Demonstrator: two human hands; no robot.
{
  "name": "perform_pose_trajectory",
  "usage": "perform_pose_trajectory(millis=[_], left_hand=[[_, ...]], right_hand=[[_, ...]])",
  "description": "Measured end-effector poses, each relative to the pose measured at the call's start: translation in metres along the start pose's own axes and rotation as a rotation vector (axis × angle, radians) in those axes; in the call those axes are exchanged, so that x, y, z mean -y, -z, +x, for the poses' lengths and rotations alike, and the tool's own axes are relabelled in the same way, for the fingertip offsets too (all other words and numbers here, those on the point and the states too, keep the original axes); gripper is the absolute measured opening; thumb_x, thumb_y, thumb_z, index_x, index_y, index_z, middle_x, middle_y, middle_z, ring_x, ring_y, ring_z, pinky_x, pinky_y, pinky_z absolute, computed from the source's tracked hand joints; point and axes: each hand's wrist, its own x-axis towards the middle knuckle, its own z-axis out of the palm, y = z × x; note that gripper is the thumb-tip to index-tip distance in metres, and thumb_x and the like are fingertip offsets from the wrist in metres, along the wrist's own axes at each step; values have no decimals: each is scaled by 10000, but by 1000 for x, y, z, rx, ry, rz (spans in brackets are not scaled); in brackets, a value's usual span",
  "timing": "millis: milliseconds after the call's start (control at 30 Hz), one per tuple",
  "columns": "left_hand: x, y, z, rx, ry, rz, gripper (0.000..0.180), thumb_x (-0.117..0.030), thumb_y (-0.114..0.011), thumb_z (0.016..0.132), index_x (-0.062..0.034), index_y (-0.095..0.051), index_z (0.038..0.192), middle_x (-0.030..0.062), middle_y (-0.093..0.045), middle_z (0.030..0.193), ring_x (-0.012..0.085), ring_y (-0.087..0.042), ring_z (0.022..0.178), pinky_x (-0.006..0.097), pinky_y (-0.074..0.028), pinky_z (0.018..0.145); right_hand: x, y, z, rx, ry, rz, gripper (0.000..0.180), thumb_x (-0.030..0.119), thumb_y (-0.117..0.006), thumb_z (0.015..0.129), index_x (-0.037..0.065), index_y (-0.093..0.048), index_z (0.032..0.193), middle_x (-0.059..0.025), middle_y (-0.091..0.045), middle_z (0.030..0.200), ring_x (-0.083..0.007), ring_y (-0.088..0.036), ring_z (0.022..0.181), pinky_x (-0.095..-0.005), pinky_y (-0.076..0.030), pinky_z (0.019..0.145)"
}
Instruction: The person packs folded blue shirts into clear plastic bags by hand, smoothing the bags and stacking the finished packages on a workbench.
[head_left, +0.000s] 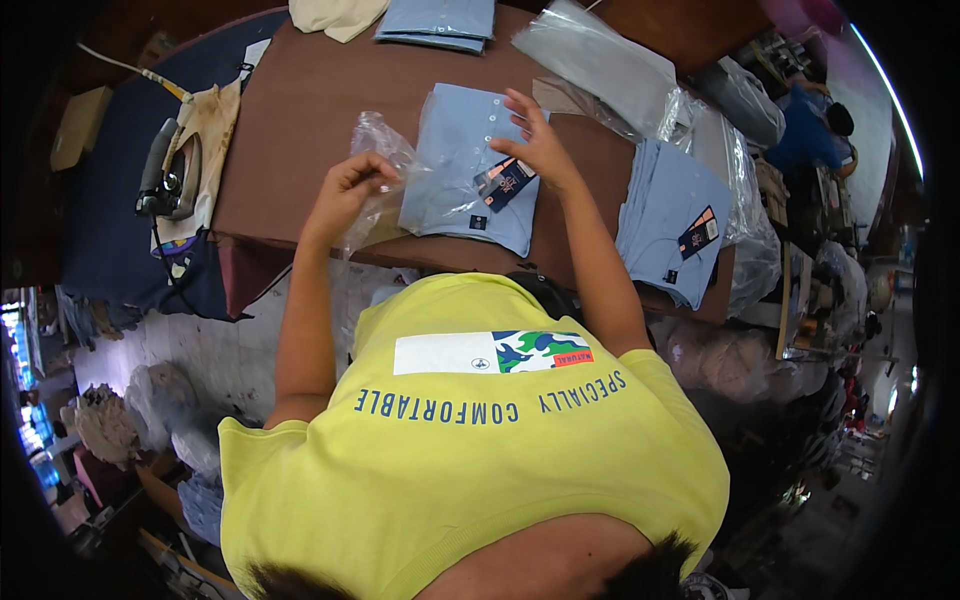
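A folded light-blue buttoned shirt (455,125) lies flat on the brown-covered table in front of me. A dark hang tag (508,184) with an orange part rests on it. My left hand (350,192) is closed on a crumpled clear plastic bag (378,140) at the shirt's left side, and part of the bag reaches over the shirt. Above the shirt's right edge, beside the tag, is my right hand (538,148), its fingers spread and nothing in them.
To the right lies a stack of folded blue shirts (665,200), beside clear plastic sheets (600,65). Bagged blue shirts (437,22) sit at the far edge. An iron (172,172) stands on a cloth at the left, its cord trailing. Another person (808,125) is at far right.
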Motion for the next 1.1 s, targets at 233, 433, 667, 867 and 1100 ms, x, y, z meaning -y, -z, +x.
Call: perform_pose_trajectory(millis=[233,433,667,867,1100], left_hand=[[-18,10,15,229,-101,-57,213,142,-447,769,-6,-580,847,36,-601,875,109,-542,820,235,-438,748],[-10,42,26,-131,-206,-108,258,154,-409,724,-26,-576,802,52,-590,934,91,-518,793,220,-415,727],[0,86,53,-535,-143,-212,321,98,-402,814,-40,-645,971,-9,-582,898,61,-501,759,198,-420,710],[-46,52,114,-482,-379,-220,197,-22,-547,861,-27,-639,1035,26,-575,959,111,-560,849,253,-469,739],[-90,-43,173,-339,-1052,977,432,57,-601,675,-64,-596,1090,92,-542,1088,261,-558,969,355,-484,805]], right_hand=[[15,-9,22,431,-111,419,711,146,-750,751,34,-381,1348,-109,-607,1064,-192,-585,979,-311,-469,867],[12,26,30,152,-222,648,284,118,-688,816,2,-611,1064,-55,-647,824,-123,-604,784,-261,-481,748],[-14,79,43,-178,-224,505,166,200,-680,826,84,-660,942,-6,-638,832,-73,-542,698,-238,-404,634],[-28,128,101,-300,-309,451,371,61,-697,746,69,-588,1100,-35,-567,961,-95,-544,796,-259,-416,665],[89,93,101,-518,440,-385,611,58,-722,712,133,-497,1275,-68,-458,1243,-186,-510,1067,-312,-466,805]])
